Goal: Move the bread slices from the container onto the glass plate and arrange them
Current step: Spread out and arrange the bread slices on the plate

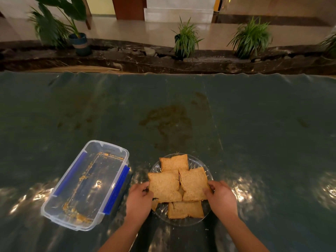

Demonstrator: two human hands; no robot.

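While both hands work at the round clear glass plate (pixel 196 161), the brown square bread slices (pixel 173 185) lie overlapping on it, filling most of its surface. Fingers of the left hand (pixel 139 200) pinch the left edge of one slice, and fingers of the right hand (pixel 221 197) grip the right edge of the neighbouring slice. Just left of the plate sits the clear rectangular plastic container (pixel 87 184) with blue side clips, holding only crumbs. Everything rests on the dark green, stained tabletop (pixel 254 124).
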